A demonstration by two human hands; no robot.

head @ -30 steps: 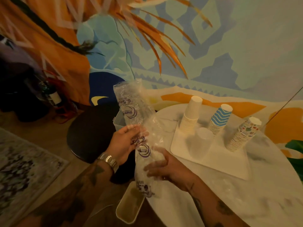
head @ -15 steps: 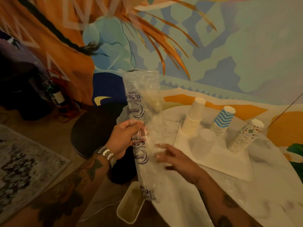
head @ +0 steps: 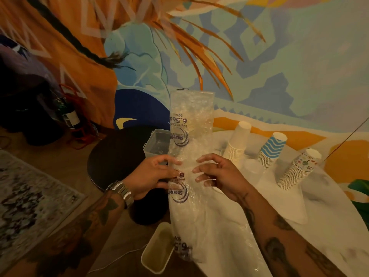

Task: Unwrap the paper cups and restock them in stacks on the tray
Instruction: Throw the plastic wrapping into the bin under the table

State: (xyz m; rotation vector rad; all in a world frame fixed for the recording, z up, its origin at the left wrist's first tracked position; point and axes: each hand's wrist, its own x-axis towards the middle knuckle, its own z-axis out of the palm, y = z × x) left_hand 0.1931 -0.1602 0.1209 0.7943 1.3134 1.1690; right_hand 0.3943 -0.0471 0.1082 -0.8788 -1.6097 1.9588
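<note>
In the left hand (head: 151,176), wrapper (head: 191,124) contents unclear

Plastic sleeve (head: 191,136) printed "6.5oz", "Paper Cup" and a partly readable "Shure" logo

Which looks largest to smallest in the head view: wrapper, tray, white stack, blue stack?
1. wrapper, though it is nearest the camera, which flatters it.
2. tray.
3. white stack and blue stack: too alike to rank.
</note>
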